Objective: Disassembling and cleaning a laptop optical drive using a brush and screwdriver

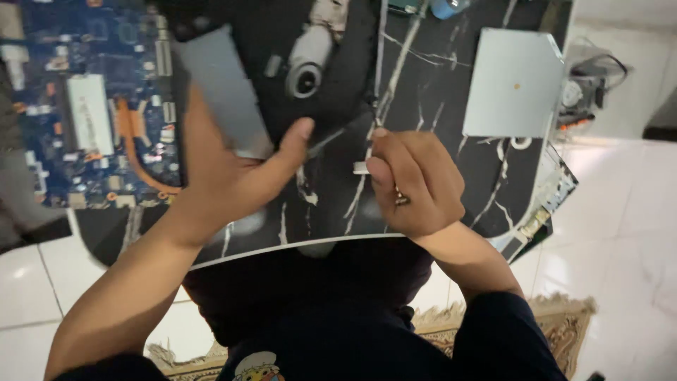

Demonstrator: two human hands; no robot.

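Flat grey metal plate (224,88) tilted over black marble table; small white strip (360,167) beside it

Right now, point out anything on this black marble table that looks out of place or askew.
The blue circuit board lies bare, outside any casing, overhanging the table's left edge. The silver optical drive sits loose at the right edge. The left hand lifts a grey panel; the right hand pinches a small white piece.
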